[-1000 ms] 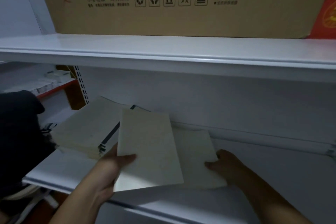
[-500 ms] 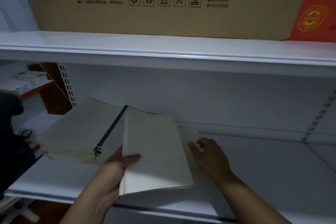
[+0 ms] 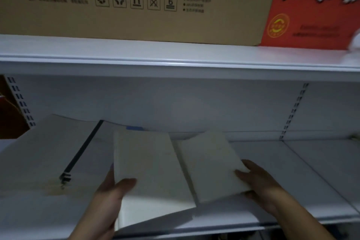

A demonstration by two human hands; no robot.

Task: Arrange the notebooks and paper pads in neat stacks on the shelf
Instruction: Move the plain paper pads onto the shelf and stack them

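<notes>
A white metal shelf [image 3: 292,171] sits under a board bearing a brown cardboard box [image 3: 136,21]. The left hand [image 3: 111,200] reaches in from below, thumb curled over the near-left edge of a pale paper pad [image 3: 153,171], whose long axis points toward the back wall. Just right of it, the right hand [image 3: 261,187] pinches the near-right corner of a second pad [image 3: 210,165], thumb on top, far end leaning slightly left; a wide stack of notebooks [image 3: 44,158] lies left of the left hand.
</notes>
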